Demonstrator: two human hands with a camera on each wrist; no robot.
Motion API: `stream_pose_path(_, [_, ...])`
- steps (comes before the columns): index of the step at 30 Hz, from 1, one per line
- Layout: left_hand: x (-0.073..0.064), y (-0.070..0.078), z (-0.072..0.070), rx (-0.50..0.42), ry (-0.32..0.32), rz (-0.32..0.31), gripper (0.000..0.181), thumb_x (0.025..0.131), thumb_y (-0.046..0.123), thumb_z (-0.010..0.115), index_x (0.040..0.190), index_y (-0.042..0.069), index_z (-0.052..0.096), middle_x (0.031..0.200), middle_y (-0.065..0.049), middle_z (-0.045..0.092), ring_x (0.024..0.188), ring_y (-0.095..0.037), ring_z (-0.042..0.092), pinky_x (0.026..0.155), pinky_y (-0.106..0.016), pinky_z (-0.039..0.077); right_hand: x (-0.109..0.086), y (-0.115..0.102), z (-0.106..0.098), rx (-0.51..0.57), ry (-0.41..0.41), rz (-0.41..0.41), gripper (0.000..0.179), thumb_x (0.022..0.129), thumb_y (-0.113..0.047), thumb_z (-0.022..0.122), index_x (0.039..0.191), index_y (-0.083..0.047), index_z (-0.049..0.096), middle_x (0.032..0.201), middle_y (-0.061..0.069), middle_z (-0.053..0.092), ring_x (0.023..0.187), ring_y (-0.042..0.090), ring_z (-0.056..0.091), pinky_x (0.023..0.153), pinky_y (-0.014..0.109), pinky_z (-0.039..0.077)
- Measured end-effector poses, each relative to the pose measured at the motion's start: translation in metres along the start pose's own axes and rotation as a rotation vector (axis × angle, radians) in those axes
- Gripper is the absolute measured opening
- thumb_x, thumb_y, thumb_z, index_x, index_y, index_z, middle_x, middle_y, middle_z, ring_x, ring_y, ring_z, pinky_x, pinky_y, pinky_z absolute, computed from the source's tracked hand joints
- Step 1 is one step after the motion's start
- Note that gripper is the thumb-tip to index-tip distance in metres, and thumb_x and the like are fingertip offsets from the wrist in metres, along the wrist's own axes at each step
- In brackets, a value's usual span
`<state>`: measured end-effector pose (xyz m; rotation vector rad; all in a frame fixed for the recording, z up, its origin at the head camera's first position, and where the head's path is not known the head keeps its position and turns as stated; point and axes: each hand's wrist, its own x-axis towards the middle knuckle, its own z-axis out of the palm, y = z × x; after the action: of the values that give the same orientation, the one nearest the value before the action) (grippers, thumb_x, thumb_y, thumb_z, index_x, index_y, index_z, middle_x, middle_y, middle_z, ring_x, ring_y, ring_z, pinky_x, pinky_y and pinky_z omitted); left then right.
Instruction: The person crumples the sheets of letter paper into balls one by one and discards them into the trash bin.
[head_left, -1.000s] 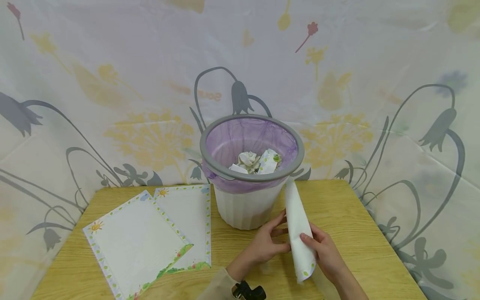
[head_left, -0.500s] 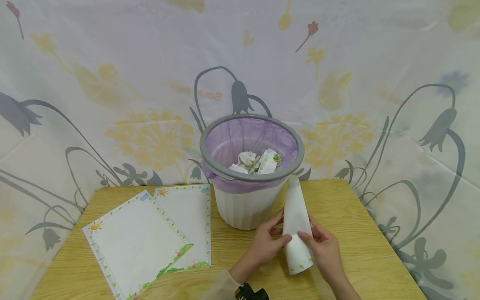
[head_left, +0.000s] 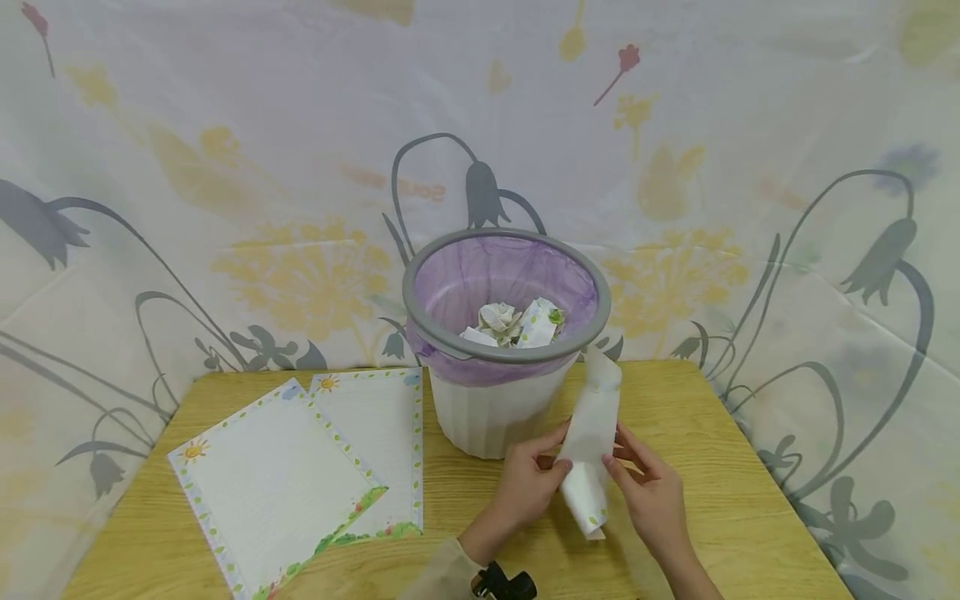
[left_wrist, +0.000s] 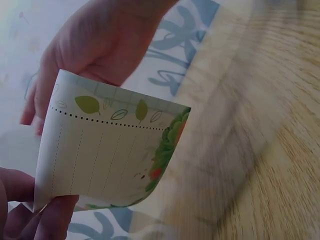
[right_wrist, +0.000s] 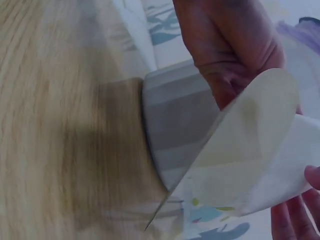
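Note:
Both hands hold one folded sheet of white letter paper (head_left: 591,442) above the table, in front of the bin's right side. It is doubled into a long narrow strip whose upper end bends over. My left hand (head_left: 527,479) pinches its left edge, thumb in front and fingers behind. My right hand (head_left: 652,498) pinches the opposite edge, thumb tip on the near face. In the left wrist view the paper (left_wrist: 100,155) shows dotted lines, green leaves and a leafy border. Seen from the right wrist, its blank side (right_wrist: 245,145) curves over, with right-hand fingers (right_wrist: 300,215) beneath.
A white ribbed bin (head_left: 487,417) with a grey rim and purple liner bag (head_left: 480,262) stands mid-table; crumpled paper (head_left: 498,318) lies inside. To the left, a flat decorated sheet (head_left: 270,483) overlaps another sheet (head_left: 382,433) on the wooden table (head_left: 720,467). A patterned cloth (head_left: 300,167) hangs behind.
The paper has turned from a slanted, edge-on position to face the head camera and become narrower, its upper end bending over. The left thumb has come onto its front edge.

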<state>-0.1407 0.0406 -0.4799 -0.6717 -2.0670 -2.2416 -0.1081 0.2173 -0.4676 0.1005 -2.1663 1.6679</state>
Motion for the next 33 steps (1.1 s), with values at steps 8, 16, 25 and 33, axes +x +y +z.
stream_pose_path(8, [0.002,0.0,0.0,0.205,0.035,0.078,0.047,0.082,-0.018,0.065,0.124,0.001,0.067,0.121,-0.011,0.068,0.093,-0.013,0.066,0.067,-0.02,0.055,0.01,-0.001,-0.003,-0.303,0.025,-0.47,0.093,0.068,0.024,0.078,0.15,0.0,0.042,0.126,0.025,0.061,0.087,0.017,0.069,0.065,0.017,0.056])
stream_pose_path(16, [0.002,0.002,-0.001,0.374,-0.013,0.14,0.044,0.082,-0.018,0.063,0.119,0.005,0.071,0.116,-0.01,0.071,0.1,-0.014,0.067,0.074,-0.017,0.053,0.019,-0.01,-0.007,-0.445,-0.042,-0.618,0.085,0.063,0.025,0.081,0.14,0.002,0.054,0.108,0.018,0.059,0.075,0.028,0.068,0.06,0.015,0.054])
stream_pose_path(25, [0.0,-0.003,-0.005,0.337,-0.075,0.272,0.042,0.086,-0.017,0.064,0.119,0.007,0.074,0.121,-0.002,0.07,0.114,-0.014,0.063,0.094,-0.025,0.05,0.018,-0.004,-0.013,-0.298,-0.002,-0.376,0.04,0.068,0.027,0.076,0.1,0.004,0.068,0.091,0.012,0.065,0.074,0.012,0.071,0.058,0.018,0.056])
stream_pose_path(33, [-0.001,-0.006,-0.002,0.194,0.03,0.149,0.038,0.087,-0.015,0.064,0.116,0.007,0.074,0.116,-0.003,0.072,0.107,-0.014,0.065,0.087,-0.027,0.055,0.011,-0.005,-0.01,0.029,0.071,-0.083,0.014,0.081,0.026,0.065,0.086,0.013,0.066,0.087,0.009,0.071,0.073,0.01,0.072,0.063,0.03,0.059])
